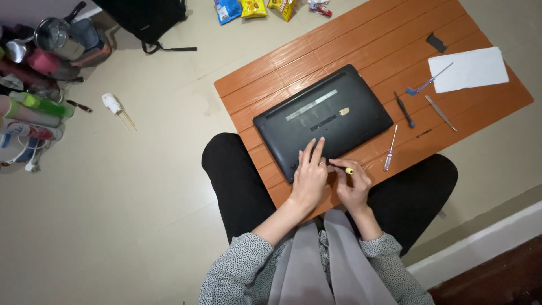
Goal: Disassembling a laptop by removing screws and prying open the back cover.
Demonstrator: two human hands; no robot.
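The black laptop lies bottom-up at the centre of the frame on an orange slatted table, its long axis slanting from lower left to upper right. The left hand rests flat on its near edge, fingers extended, while the right hand, just beside, pinches a small yellow-tipped screwdriver pointed left at that edge. The table stands on a pale floor, with a backpack at the upper left.

black laptop | upside down, lid shut | orange table | small yellow-tipped screwdriver | at its near edge
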